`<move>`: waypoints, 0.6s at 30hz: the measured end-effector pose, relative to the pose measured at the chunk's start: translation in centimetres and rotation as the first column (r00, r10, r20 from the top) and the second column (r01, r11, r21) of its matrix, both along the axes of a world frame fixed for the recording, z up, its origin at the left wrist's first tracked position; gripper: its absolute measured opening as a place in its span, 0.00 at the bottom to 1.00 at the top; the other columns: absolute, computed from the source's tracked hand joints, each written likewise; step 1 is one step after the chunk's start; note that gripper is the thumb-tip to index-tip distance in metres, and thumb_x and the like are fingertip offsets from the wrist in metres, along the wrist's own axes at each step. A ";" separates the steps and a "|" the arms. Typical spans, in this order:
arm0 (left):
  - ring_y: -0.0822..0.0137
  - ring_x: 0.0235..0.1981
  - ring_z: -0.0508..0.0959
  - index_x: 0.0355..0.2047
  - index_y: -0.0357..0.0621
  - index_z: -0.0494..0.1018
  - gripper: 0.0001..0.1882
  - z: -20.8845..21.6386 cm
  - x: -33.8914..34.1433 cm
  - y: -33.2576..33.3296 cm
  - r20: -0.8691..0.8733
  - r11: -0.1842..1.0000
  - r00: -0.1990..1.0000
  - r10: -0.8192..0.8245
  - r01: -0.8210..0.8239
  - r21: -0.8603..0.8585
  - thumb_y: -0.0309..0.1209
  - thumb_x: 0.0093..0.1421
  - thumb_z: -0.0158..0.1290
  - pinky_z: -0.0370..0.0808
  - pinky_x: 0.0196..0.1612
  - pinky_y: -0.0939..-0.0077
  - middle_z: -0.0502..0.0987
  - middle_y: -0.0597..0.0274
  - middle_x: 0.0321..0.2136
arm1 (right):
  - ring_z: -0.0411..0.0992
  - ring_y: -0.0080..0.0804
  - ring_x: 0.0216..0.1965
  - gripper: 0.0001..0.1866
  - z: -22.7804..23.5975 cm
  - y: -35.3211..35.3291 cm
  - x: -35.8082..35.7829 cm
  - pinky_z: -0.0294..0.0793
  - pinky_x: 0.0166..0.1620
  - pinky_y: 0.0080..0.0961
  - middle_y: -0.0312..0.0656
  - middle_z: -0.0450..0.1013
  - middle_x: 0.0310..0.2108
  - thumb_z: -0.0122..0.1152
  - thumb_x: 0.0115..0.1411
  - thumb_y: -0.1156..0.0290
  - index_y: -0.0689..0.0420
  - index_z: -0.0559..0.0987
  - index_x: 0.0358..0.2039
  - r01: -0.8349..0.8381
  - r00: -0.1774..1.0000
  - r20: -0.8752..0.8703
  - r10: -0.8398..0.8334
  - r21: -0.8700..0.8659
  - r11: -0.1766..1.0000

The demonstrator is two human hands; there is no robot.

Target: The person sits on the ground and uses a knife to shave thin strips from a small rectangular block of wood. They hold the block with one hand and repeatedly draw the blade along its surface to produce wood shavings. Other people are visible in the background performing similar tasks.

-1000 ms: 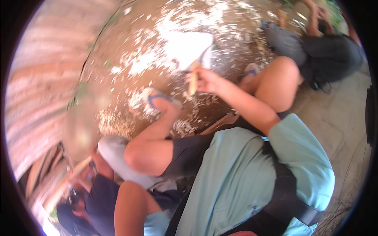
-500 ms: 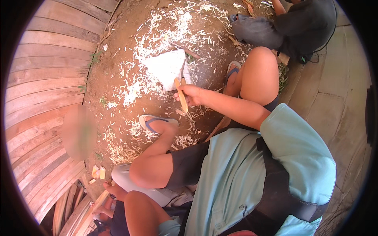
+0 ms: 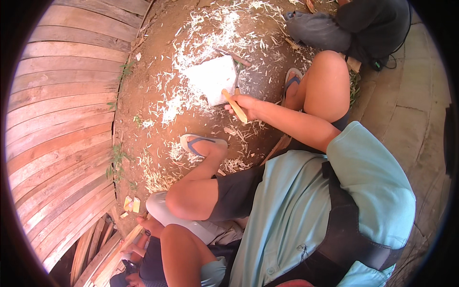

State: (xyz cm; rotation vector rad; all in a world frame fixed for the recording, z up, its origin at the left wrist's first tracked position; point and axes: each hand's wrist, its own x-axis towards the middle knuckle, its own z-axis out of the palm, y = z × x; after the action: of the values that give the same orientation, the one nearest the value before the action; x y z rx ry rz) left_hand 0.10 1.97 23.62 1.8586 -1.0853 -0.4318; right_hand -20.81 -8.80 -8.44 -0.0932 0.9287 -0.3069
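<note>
My right hand [image 3: 245,106] is closed round a short, flat, yellowish piece of wood [image 3: 237,108] with a slanted end. A thin dark blade [image 3: 238,76] with a dark handle end stands out from beside the same hand; whether my fingers grip it too cannot be told. Just beyond the hand, a bright white sheet or sack [image 3: 210,79] lies on the ground between my feet, its surface washed out by light. My left hand is outside the picture.
Pale wood shavings [image 3: 210,36] cover the brown dirt. A plank wall [image 3: 67,95] runs along the left. One person in dark clothes [image 3: 368,28] sits at the upper right, another [image 3: 153,260] at the lower left near long boards [image 3: 107,263]. A dark stick [image 3: 234,57] lies beyond the sheet.
The whole view has shifted, so the scene sits further right and slightly higher. The wood piece in my right hand has turned a little, its near end swinging right.
</note>
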 end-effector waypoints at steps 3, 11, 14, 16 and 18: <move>0.62 0.38 0.77 0.51 0.41 0.68 0.31 0.1 0.0 0.0 -0.008 1.000 1.000 -0.005 0.005 -0.014 0.43 0.50 0.59 0.74 0.40 0.71 0.74 0.55 0.38 | 0.68 0.17 0.23 0.17 -0.3 0.0 -0.6 0.65 0.20 0.19 0.32 0.71 0.32 0.36 0.66 0.62 0.50 0.63 0.53 0.002 1.000 -0.010 -0.002 0.016 1.000; 0.63 0.39 0.76 0.53 0.41 0.67 0.33 3.0 -5.5 2.0 0.048 0.970 0.998 -0.041 0.051 -0.239 0.45 0.50 0.60 0.73 0.40 0.73 0.74 0.56 0.39 | 0.69 0.19 0.23 0.16 -0.8 0.1 -0.2 0.68 0.22 0.19 0.33 0.74 0.32 0.37 0.66 0.61 0.53 0.66 0.51 -0.032 0.999 -0.008 0.032 -0.011 0.999; 0.64 0.40 0.76 0.54 0.42 0.66 0.34 -1.8 -10.1 -0.5 -0.072 0.915 0.917 -0.392 0.397 0.077 0.46 0.50 0.60 0.73 0.40 0.74 0.74 0.56 0.39 | 0.70 0.18 0.26 0.16 -1.3 -0.1 -1.0 0.72 0.29 0.21 0.31 0.75 0.33 0.37 0.67 0.60 0.53 0.67 0.49 -0.022 0.995 -0.097 0.018 -0.035 0.999; 0.53 0.40 0.76 0.57 0.41 0.62 0.39 -6.0 -11.4 -2.1 0.266 0.639 0.661 -0.702 0.420 0.644 0.46 0.50 0.60 0.73 0.41 0.65 0.74 0.52 0.39 | 0.71 0.17 0.28 0.15 -0.6 0.4 0.4 0.73 0.31 0.24 0.29 0.75 0.34 0.38 0.67 0.59 0.51 0.68 0.47 -0.078 0.994 -0.083 0.077 -0.008 0.997; 0.46 0.38 0.77 0.59 0.42 0.59 0.40 -10.2 -11.2 -2.0 0.289 0.569 0.574 -0.766 0.396 0.721 0.46 0.50 0.60 0.74 0.38 0.57 0.74 0.45 0.39 | 0.71 0.18 0.29 0.14 -0.3 0.5 2.0 0.72 0.31 0.23 0.29 0.75 0.33 0.39 0.67 0.58 0.50 0.69 0.45 -0.139 0.989 -0.052 0.136 -0.059 0.989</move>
State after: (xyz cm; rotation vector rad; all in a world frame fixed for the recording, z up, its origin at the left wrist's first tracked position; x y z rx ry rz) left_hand -11.13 0.00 13.39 2.1563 -2.3081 -0.6865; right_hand -18.83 -8.28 -8.71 -0.2221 0.9556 -0.2068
